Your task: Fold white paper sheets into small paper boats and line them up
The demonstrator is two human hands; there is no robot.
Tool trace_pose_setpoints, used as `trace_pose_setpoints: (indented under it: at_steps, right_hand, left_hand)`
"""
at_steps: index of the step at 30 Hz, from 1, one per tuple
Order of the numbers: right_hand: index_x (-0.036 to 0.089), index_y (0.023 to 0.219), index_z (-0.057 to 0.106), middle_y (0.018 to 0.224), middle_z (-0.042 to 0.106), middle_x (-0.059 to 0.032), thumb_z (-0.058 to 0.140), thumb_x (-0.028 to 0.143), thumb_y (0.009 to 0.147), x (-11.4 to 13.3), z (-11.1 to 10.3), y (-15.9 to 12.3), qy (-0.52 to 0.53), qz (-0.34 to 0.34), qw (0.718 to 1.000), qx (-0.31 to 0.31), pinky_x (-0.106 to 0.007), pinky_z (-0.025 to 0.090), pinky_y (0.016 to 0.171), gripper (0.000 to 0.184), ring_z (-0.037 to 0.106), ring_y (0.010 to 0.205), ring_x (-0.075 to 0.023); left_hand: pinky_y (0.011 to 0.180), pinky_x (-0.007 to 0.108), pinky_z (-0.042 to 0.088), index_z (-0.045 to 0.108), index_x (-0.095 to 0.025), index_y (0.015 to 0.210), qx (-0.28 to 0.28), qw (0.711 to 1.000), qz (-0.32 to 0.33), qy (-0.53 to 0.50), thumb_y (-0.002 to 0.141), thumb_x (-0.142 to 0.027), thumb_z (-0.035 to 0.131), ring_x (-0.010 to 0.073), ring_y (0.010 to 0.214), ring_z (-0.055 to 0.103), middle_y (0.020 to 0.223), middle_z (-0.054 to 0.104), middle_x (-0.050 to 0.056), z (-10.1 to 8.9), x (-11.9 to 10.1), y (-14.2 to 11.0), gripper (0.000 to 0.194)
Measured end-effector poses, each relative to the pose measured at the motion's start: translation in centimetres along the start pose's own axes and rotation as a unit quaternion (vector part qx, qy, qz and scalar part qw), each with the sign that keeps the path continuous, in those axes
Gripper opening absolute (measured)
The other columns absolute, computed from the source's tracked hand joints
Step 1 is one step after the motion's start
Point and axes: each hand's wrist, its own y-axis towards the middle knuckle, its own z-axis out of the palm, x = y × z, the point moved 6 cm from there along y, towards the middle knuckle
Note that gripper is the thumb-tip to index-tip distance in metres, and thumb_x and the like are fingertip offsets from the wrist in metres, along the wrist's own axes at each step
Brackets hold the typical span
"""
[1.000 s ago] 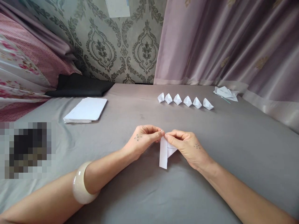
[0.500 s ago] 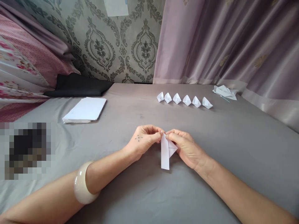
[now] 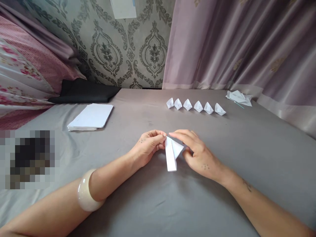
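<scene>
two dot-marked hands [image 3: 150, 144] [image 3: 201, 153], folded white paper [image 3: 171, 156] in the left

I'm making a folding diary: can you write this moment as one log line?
left hand: pinching folded paper; right hand: open beside it; paper boats: six, in a row beyond; paper stack: beyond, at left

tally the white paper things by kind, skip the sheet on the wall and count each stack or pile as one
paper boats: 6
folded paper in the left hand: 1
paper stack: 1
loose paper pile: 1
total: 9
</scene>
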Motion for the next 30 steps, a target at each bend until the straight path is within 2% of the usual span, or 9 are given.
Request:
trace_pose_setpoints:
  at_steps: [3, 7, 9, 12, 15, 17, 24, 27, 30]
  right_hand:
    - [0.03, 0.131, 0.051, 0.124, 0.057, -0.0047, 0.044, -0.004, 0.078, 0.8, 0.3, -0.2, -0.074, -0.093, 0.993, 0.014, -0.041, 0.046, 0.094, 0.063, 0.05, 0.114, -0.0198]
    - [0.024, 0.109, 0.065, 0.103, 0.067, -0.005, 0.052, 0.007, 0.086, 1.2, 0.1, -0.3, -0.05, -0.11, 0.992, -0.034, -0.034, 0.051, 0.08, 0.032, 0.057, 0.093, -0.018]
    - [0.022, 0.096, 0.069, 0.092, 0.068, -0.0041, 0.053, 0.013, 0.088, 1.0, -0.1, -0.2, -0.005, -0.067, 0.996, -0.06, -0.031, 0.05, 0.075, 0.02, 0.058, 0.084, -0.0168]
    - [0.021, 0.084, 0.07, 0.083, 0.069, -0.0031, 0.058, 0.027, 0.087, -0.2, -0.2, 0.0, 0.079, 0.088, 0.991, -0.066, -0.029, 0.049, 0.07, 0.013, 0.061, 0.077, -0.0165]
    - [0.019, 0.085, 0.07, 0.083, 0.071, -0.0031, 0.061, 0.037, 0.084, -1.3, 0.4, -0.4, 0.168, 0.243, 0.955, -0.031, -0.028, 0.048, 0.069, 0.02, 0.064, 0.078, -0.018]
    - [0.018, 0.086, 0.07, 0.08, 0.07, -0.0026, 0.062, 0.04, 0.082, -1.6, 0.8, -0.6, 0.194, 0.293, 0.936, -0.006, -0.027, 0.047, 0.065, 0.024, 0.063, 0.075, -0.0175]
    - [0.018, 0.065, 0.057, 0.052, 0.043, 0.0064, 0.059, 0.039, 0.08, -1.3, 2.0, -1.2, 0.146, 0.327, 0.932, 0.058, -0.022, 0.026, 0.045, 0.026, 0.035, 0.048, -0.0075]
    - [0.019, 0.066, 0.057, 0.053, 0.043, 0.0061, 0.059, 0.038, 0.08, -1.1, 2.0, -1.2, 0.125, 0.328, 0.934, 0.062, -0.023, 0.027, 0.045, 0.024, 0.036, 0.048, -0.0078]
    - [0.02, 0.073, 0.063, 0.06, 0.054, 0.0036, 0.059, 0.04, 0.082, -0.8, 1.3, -0.9, 0.097, 0.286, 0.953, 0.014, -0.024, 0.035, 0.049, 0.022, 0.045, 0.053, -0.0099]
  left_hand:
    - [0.064, 0.023, 0.047, 0.061, -0.013, 0.074, 0.006, 1.0, -0.015, -0.02, 0.067, -0.015, 0.073, 0.0078, 0.059, 0.056, 0.066, 0.059, -0.001, 0.0, 0.3, 0.0, 0.014]
    - [0.061, 0.022, 0.046, 0.062, -0.013, 0.08, 0.04, 0.998, -0.047, 0.0, 0.068, -0.012, 0.07, 0.0085, 0.057, 0.056, 0.064, 0.059, 0.0, 0.6, 1.0, -0.2, 0.015]
    - [0.06, 0.022, 0.045, 0.062, -0.012, 0.08, 0.06, 0.996, -0.062, 0.033, 0.07, -0.014, 0.067, 0.0092, 0.058, 0.057, 0.066, 0.061, 0.002, 0.9, 1.2, -0.4, 0.011]
    - [0.062, 0.024, 0.045, 0.063, -0.012, 0.082, 0.054, 0.991, -0.046, 0.111, 0.073, -0.014, 0.062, 0.0115, 0.062, 0.058, 0.071, 0.064, 0.005, 0.9, 0.9, -0.6, 0.009]
    - [0.072, 0.025, 0.046, 0.065, -0.014, 0.086, 0.031, 0.986, 0.028, 0.163, 0.071, -0.009, 0.06, 0.0138, 0.078, 0.061, 0.082, 0.067, 0.005, 1.0, -0.3, -1.0, 0.016]
    - [0.081, 0.026, 0.045, 0.066, -0.015, 0.091, 0.044, 0.985, 0.069, 0.153, 0.073, -0.01, 0.062, 0.0153, 0.089, 0.06, 0.09, 0.068, 0.005, 1.3, -0.9, -1.3, 0.019]
    - [0.076, 0.024, 0.044, 0.07, -0.016, 0.083, 0.055, 0.989, 0.101, 0.097, 0.078, -0.03, 0.072, 0.0107, 0.076, 0.058, 0.081, 0.068, 0.001, 1.3, -0.9, -1.3, 0.015]
    - [0.071, 0.022, 0.043, 0.071, -0.016, 0.078, 0.041, 0.99, 0.096, 0.095, 0.077, -0.031, 0.073, 0.0087, 0.07, 0.055, 0.075, 0.066, 0.0, 1.0, -0.8, -1.1, 0.015]
    - [0.067, 0.021, 0.042, 0.073, -0.016, 0.077, 0.031, 0.993, 0.087, 0.079, 0.076, -0.031, 0.074, 0.0083, 0.069, 0.054, 0.076, 0.066, 0.001, 0.9, -0.7, -1.0, 0.015]
